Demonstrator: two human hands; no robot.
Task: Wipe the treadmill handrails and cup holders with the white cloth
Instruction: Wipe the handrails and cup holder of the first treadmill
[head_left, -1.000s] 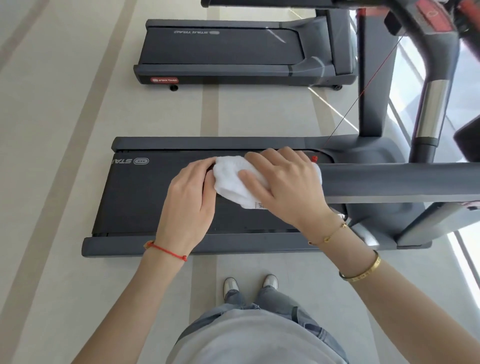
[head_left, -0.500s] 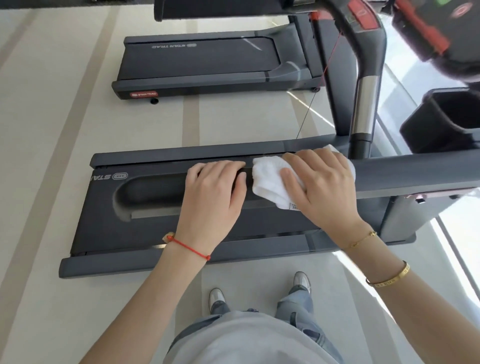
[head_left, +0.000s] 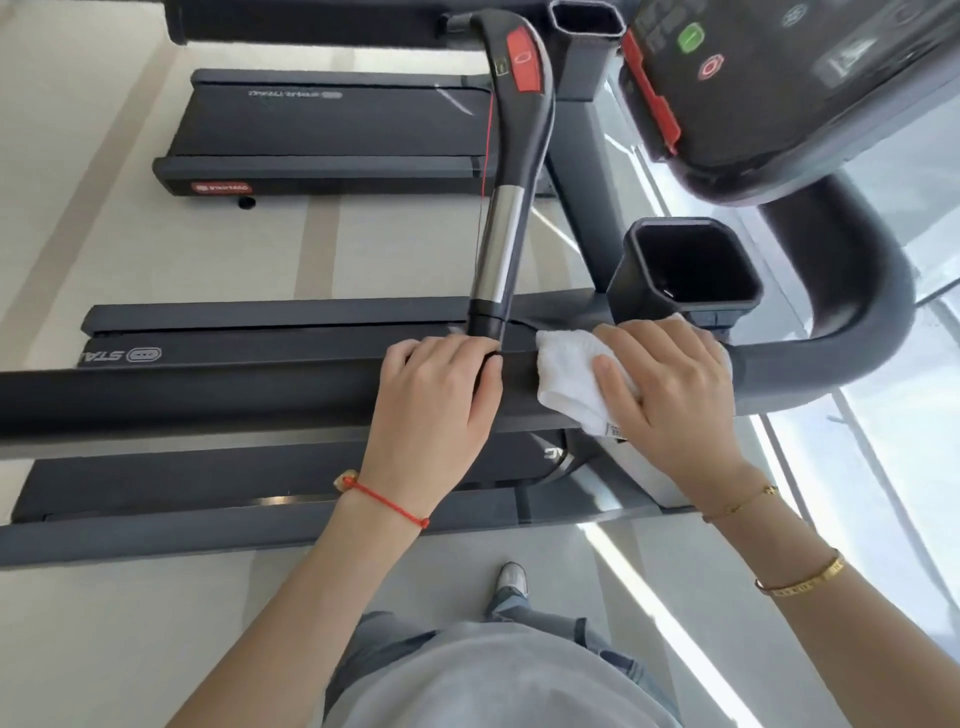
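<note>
- View from a head-worn camera, looking down at a person's two bare hands on a dark grey treadmill handrail (head_left: 208, 400) that runs across the picture from the left and curves away at the right.
- The right hand (head_left: 670, 395) lies on a folded white cloth (head_left: 566, 384), fingers wrapped over it and pressing it against the handrail just below a cup holder (head_left: 685, 265).
- The cup holder is a dark, open-topped pocket; the cloth's upper edge sits close under it.
- The left hand (head_left: 436, 400) grips the bare handrail just beside the cloth, fingers curled over the top, at the foot of a chrome-and-black grip bar (head_left: 498, 249) with a red button.
- A red string bracelet is on the left wrist; two gold bracelets are on the right forearm.
- The console (head_left: 779, 78), with green and red buttons, fills the upper right.
- A second treadmill (head_left: 332, 135) stands on the pale floor beyond.
</note>
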